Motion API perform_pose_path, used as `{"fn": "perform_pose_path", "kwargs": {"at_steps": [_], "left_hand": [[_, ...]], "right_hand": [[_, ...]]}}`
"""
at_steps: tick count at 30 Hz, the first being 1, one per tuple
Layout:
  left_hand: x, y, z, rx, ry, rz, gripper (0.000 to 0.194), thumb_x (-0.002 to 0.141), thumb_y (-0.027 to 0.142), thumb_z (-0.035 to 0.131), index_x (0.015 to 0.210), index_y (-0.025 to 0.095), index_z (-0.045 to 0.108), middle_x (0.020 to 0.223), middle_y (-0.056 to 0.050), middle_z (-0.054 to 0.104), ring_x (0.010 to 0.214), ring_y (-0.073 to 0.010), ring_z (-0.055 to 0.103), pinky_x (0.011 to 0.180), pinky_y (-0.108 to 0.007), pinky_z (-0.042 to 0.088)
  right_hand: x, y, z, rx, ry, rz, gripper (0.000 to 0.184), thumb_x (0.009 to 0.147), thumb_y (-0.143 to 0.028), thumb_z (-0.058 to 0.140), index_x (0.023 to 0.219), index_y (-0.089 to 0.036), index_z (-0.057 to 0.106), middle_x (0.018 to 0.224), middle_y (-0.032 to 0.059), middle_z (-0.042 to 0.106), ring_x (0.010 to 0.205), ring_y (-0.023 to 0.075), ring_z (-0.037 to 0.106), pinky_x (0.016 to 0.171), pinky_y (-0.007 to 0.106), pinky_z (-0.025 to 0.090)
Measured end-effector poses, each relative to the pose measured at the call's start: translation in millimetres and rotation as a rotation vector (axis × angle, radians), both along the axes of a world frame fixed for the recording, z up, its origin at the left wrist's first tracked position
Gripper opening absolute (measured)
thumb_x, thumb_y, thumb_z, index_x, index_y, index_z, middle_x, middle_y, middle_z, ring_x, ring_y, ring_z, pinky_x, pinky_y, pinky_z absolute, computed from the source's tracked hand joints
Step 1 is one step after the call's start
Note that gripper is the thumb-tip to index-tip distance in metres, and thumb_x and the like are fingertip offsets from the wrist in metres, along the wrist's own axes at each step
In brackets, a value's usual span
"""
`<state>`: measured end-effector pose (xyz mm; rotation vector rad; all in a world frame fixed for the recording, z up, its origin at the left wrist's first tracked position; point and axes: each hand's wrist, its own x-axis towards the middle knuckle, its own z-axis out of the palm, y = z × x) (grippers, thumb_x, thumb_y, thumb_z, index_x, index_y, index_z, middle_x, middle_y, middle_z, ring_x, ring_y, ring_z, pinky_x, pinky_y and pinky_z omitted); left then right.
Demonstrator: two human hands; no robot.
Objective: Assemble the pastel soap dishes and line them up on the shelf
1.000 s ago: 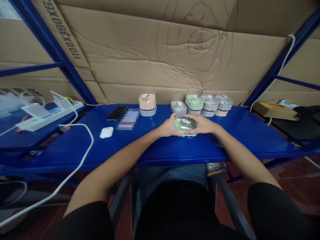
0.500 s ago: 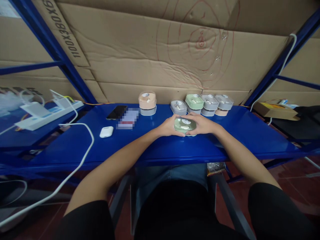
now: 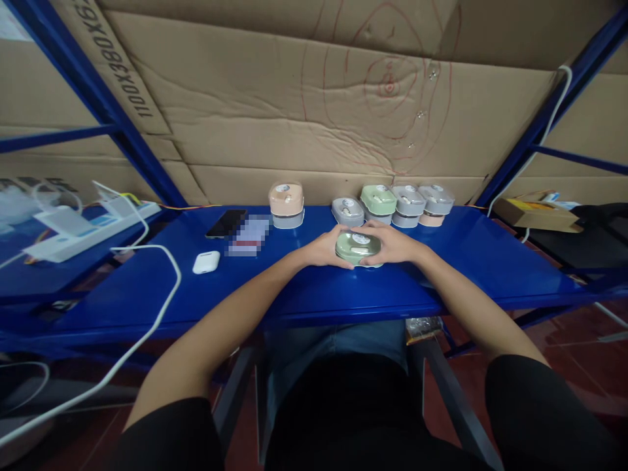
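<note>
1. Left hand (image 3: 328,250): fingers clamped on the left of the green container (image 3: 357,244).
2. Container: on or just above the middle of the blue table (image 3: 481,261); probably light, stiff, slippery, best gripped by opposite sides. Rounded, glossy, pale label (image 3: 361,239) on top.
3. Right hand (image 3: 394,243): fingers clamped on its right.

Front green box (image 3: 358,246) — smooth shiny plastic, glossy blue table (image 3: 485,261), creased matt cardboard (image 3: 235,85)
</note>
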<state>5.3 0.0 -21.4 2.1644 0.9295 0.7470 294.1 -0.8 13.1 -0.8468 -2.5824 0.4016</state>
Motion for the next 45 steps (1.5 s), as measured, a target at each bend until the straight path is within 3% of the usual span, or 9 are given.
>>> {"fn": "perform_pose_path", "kwargs": {"at_steps": [16,23,27,35,41,43,45], "left_hand": [[-4.7,6.6,5.1,0.023,0.121,0.008,0.12,0.055,0.062,0.112,0.158,0.023,0.064,0.157,-0.02,0.075,0.15,-0.0541,0.07,0.128,-0.075,0.054],[-6.3,14.0,-3.9,-0.017,0.082,-0.023,0.125,0.054,0.059,0.115,0.162,0.025,0.061,0.156,-0.019,0.073,0.151,-0.0566,0.067,0.127,-0.075,0.053],[-6.6,14.0,-4.4,0.018,0.05,-0.056,0.117,0.059,0.058,0.113,0.16,0.027,0.062,0.154,-0.017,0.075,0.148,-0.053,0.07,0.125,-0.071,0.055],[-20.0,16.3,11.1,0.052,0.112,-0.01,0.105,0.062,0.057,0.111,0.15,0.022,0.066,0.146,-0.017,0.079,0.138,-0.0472,0.076,0.118,-0.063,0.059],[-36.9,25.6,11.4,0.081,0.087,-0.001,0.103,0.06,0.053,0.111,0.148,0.024,0.067,0.144,-0.014,0.08,0.133,-0.0407,0.078,0.115,-0.056,0.062],[-38.1,27.1,14.3,0.068,0.03,0.013,0.094,0.067,0.054,0.108,0.147,0.023,0.067,0.138,-0.014,0.082,0.127,-0.0373,0.08,0.11,-0.054,0.064],[-39.6,27.9,21.0,0.117,-0.063,0.082,0.071,0.085,0.056,0.096,0.141,0.023,0.069,0.132,-0.014,0.082,0.121,-0.0335,0.081,0.106,-0.051,0.066]], "right_hand": [[-3.0,-4.7,9.6,0.012,-0.044,-0.032,0.1,0.082,-0.065,0.102,0.171,-0.034,0.07,0.133,0.0118,0.077,0.122,0.0403,0.073,0.115,0.065,0.061],[1.9,3.6,-0.7,-0.003,-0.02,0.02,0.104,0.084,-0.067,0.101,0.177,-0.039,0.063,0.14,0.0112,0.077,0.128,0.0422,0.074,0.118,0.07,0.062],[4.9,7.1,-5.5,-0.051,0.0,0.05,0.105,0.09,-0.071,0.096,0.182,-0.041,0.055,0.151,0.0118,0.076,0.136,0.044,0.073,0.123,0.072,0.059],[7.0,20.0,-14.6,-0.051,0.04,0.059,0.124,0.078,-0.079,0.102,0.183,-0.032,0.055,0.163,0.0172,0.072,0.146,0.0489,0.07,0.125,0.071,0.057],[-0.6,17.2,-19.6,0.039,0.013,-0.055,0.115,0.082,-0.077,0.098,0.179,-0.029,0.059,0.141,0.0166,0.078,0.129,0.0466,0.076,0.115,0.068,0.062],[-2.6,10.9,-14.7,0.089,-0.009,-0.103,0.111,0.085,-0.077,0.095,0.178,-0.028,0.061,0.135,0.0158,0.077,0.124,0.0442,0.076,0.113,0.064,0.062],[-4.5,4.5,-6.9,0.171,-0.001,-0.174,0.106,0.089,-0.078,0.09,0.178,-0.028,0.06,0.136,0.0158,0.075,0.124,0.043,0.075,0.114,0.062,0.061]]}}
